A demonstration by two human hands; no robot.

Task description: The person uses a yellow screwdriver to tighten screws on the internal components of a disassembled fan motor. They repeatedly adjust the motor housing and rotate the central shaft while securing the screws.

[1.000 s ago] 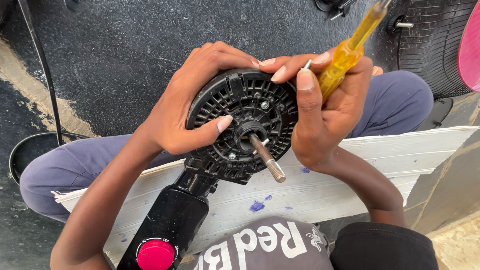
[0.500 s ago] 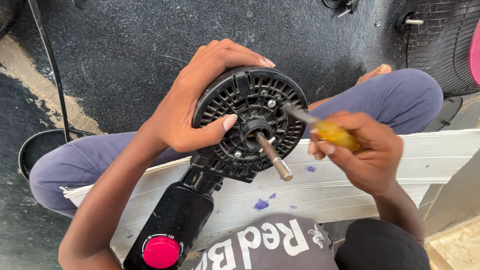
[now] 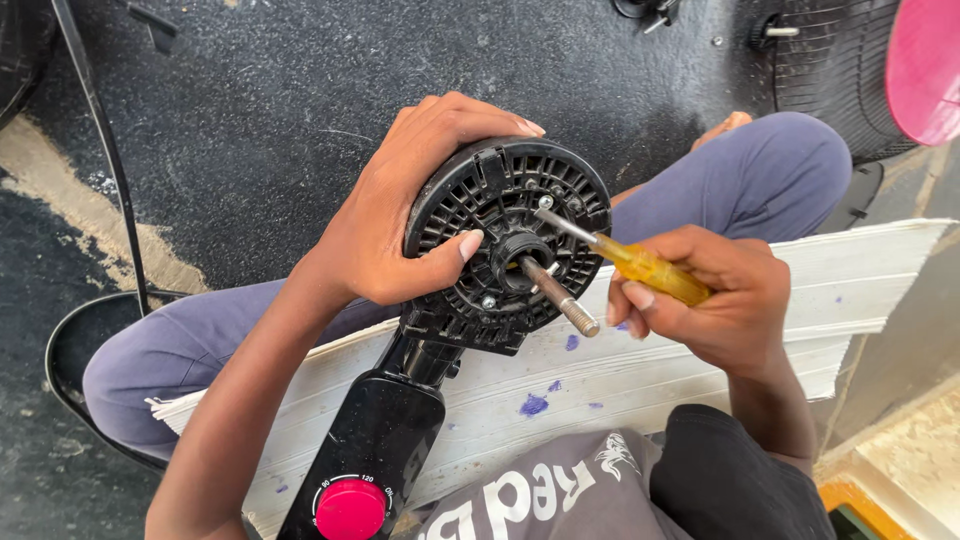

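On the person's lap, over a white ribbed sheet [image 3: 700, 370] spotted with blue marks, a round black plastic fan motor housing [image 3: 505, 245] with a slotted vented face is held face-up toward the camera. The left hand [image 3: 400, 220] wraps over the housing's top and left edge, thumb pressed on the vented face, gripping it firmly to steady it. The right hand [image 3: 720, 300] is closed around a yellow translucent-handled screwdriver [image 3: 625, 258], its metal tip set on a small silver screw [image 3: 545, 203] near the upper right of the face. A bare threaded metal shaft [image 3: 560, 298] sticks out of the centre hub, with no blade or nut on it. Progress, as a judgement: blade and front parts look already off the shaft, the housing face is in place on the body, and at least one other screw [image 3: 488, 301] sits low on the face, so the screw work looks mid-way; whether this screw is going in or coming out cannot be told. Below the housing, the black neck runs to a black control block [image 3: 375, 450] with a round red knob [image 3: 350, 508]. Dark rough floor [image 3: 250, 120] behind; a pink round part [image 3: 925, 65] and a black wire grille [image 3: 810, 60] lie well apart at top right, untouched.
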